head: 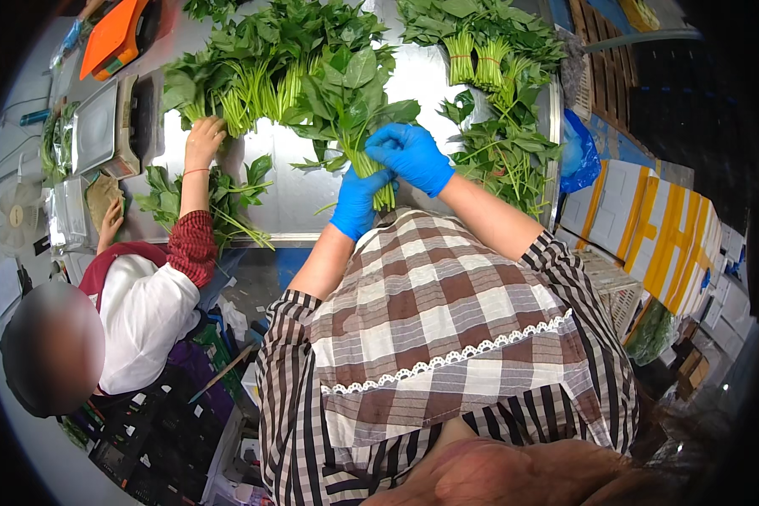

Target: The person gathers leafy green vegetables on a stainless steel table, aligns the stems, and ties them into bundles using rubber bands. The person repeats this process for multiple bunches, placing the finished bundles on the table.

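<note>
A bunch of leafy greens (354,95) stands out in front of my apron, leaves away from me and cut stems towards me. My left hand (359,199), in a blue glove, is wrapped around its lower stems. Also gloved in blue, my right hand (414,155) has its fingers pinched together at the upper stems; what exactly lies between the fingertips is hidden. Beyond the bunch, a large heap of the same greens (253,82) covers the metal table (291,205). Several bundles tied with red bands (460,58) lie at the far right.
Loose greens (506,152) lie along the table's right edge, and more (240,202) near its front. At left, a co-worker's hand (203,133) touches the heap. A weighing scale (98,129) and an orange-topped device (112,38) stand beyond. Foam boxes (639,221) are stacked at right.
</note>
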{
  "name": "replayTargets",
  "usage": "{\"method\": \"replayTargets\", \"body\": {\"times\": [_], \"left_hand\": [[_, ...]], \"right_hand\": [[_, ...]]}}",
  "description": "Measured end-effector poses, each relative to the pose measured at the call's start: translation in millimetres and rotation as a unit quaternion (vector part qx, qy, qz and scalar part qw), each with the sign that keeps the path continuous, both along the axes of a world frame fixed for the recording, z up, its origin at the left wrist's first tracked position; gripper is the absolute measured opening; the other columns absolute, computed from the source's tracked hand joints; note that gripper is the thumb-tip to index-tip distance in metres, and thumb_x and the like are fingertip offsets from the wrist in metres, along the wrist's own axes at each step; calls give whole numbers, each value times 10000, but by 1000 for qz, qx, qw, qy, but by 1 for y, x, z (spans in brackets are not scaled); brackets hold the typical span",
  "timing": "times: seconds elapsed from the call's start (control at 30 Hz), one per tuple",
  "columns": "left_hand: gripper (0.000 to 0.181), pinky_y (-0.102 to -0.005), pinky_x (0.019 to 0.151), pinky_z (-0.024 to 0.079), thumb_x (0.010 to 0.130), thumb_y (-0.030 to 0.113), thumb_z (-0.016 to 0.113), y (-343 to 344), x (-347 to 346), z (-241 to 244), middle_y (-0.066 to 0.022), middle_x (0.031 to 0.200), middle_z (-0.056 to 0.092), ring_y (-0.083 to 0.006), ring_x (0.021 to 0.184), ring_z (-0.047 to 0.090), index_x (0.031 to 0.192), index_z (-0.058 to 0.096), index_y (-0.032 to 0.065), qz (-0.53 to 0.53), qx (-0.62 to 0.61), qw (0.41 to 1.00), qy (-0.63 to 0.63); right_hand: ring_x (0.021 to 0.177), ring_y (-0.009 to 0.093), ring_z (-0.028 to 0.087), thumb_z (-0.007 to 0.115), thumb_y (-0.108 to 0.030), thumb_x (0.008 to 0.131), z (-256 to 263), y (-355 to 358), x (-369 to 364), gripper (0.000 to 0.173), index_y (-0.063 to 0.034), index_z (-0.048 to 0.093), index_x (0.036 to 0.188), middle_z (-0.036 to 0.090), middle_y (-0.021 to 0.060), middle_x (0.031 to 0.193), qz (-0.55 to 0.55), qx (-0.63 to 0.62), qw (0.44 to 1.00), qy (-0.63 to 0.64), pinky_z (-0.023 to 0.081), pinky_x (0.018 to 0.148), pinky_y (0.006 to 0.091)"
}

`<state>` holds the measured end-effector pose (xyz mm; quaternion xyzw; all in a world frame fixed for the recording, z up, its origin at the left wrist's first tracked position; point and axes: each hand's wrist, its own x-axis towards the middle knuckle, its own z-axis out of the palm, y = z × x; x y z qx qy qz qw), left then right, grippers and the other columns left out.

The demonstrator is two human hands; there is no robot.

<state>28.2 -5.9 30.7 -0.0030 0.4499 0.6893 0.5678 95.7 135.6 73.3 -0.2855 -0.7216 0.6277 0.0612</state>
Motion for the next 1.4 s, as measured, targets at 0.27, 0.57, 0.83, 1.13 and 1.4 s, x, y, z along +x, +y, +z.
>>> {"method": "replayTargets", "body": {"times": [0.27,0.57,0.83,1.13,1.4], "left_hand": [[434,-313,822,537,824,-44,582,5,6,4,-71,1109,613,-194,982,625,1241,525,60,24,-29,999,32],[430,-312,827,528,828,-58,536,7,7,-3,-75,1090,606,-180,968,609,1244,519,52,23,-40,996,82],[358,-303,827,510,880,-3,557,9,9,0,-77,1102,606,-168,973,593,1232,529,55,18,-64,986,152],[343,-287,745,512,864,0,582,16,10,-1,-69,1024,613,-159,920,591,1197,519,54,30,-75,976,202],[308,-293,650,524,881,43,608,5,6,2,-81,947,637,-165,745,613,1183,543,52,2,-60,996,69]], "right_hand": [[777,303,629,690,-244,795,16,-2,-5,173,-178,698,955,614,72,876,116,426,896,53,522,659,402],[768,294,624,661,-281,802,18,-1,-2,162,-164,663,914,595,62,922,158,427,890,-23,521,647,412],[706,312,631,647,-296,803,11,-5,0,123,-178,656,837,609,70,816,166,436,885,6,505,612,437],[709,300,618,673,-274,769,4,-3,-2,133,-144,668,797,616,68,744,180,465,866,20,492,613,410],[712,109,520,707,-187,827,1,23,13,142,-70,685,904,612,30,796,-25,128,991,3,462,662,265]]}}
